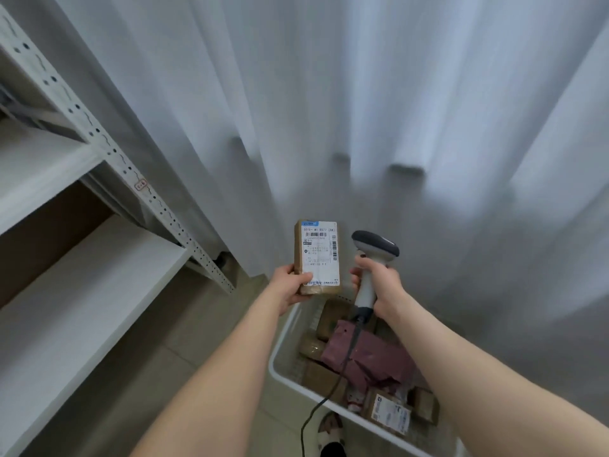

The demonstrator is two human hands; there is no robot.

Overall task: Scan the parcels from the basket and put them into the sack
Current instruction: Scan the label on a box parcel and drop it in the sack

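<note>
Pinching the lower left corner of a brown labelled parcel (318, 257) with the left hand (290, 285), thumb laid flat across the label and fingers curled behind. Holding it upright, label to the camera, above the far end of the basket (276, 354). Gripping the pale handle of a barcode scanner (375, 247) just to the right with the right hand (384, 286), fingers wrapped close round it, dark head level with the parcel's right edge, near but apart. Trailing a black cable (333, 385) from the handle's base across the basket's near rim and down to the floor (204, 341). Below both forearms, inside the white basket: a crumpled dark-pink bag (372, 357) on top of several brown parcels, and a labelled box (390, 415) towards the near right end. To the left, a strip of bare tiled floor between the basket's rim and white metal shelving (82, 268). Ahead, a pale curtain (362, 110) hanging to the floor just past the basket's far end. By the near rim, a slippered foot (331, 430).
</note>
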